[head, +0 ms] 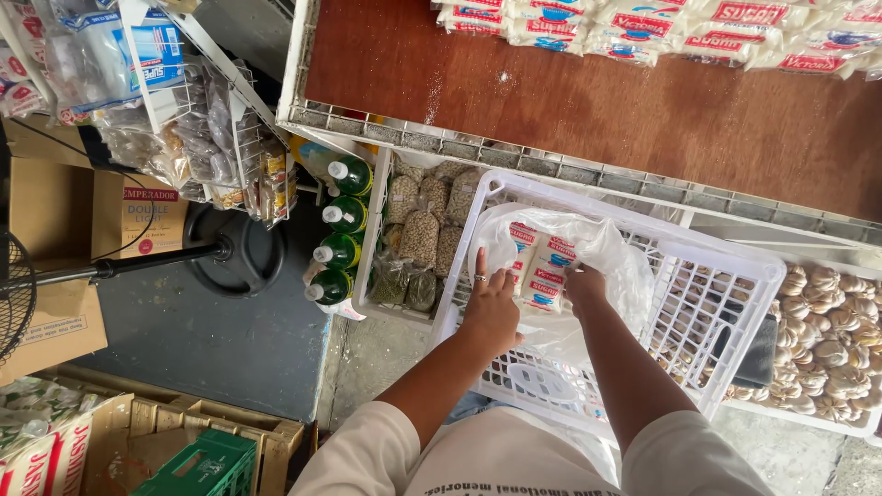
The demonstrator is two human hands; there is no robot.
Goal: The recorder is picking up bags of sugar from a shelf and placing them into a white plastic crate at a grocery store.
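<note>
A white plastic crate (726, 276) rests in front of me, with a clear plastic bag (606, 253) inside it. The bag holds several white packets (542, 266) with red and blue print. My left hand (491, 308), a ring on one finger, grips the bag's near left edge. My right hand (583, 285) reaches into the bag's mouth, beside the packets; its fingers are hidden by the plastic. More packets of the same kind (661, 28) lie stacked on the brown counter (570, 101) beyond the crate.
Green bottles with white caps (340, 243) stand in a row left of a white tray of bagged beans (421, 234). Garlic bulbs (831, 340) fill a tray at right. A wire rack with hanging bags (211, 138), a fan stand (230, 248), cartons and crates are at left.
</note>
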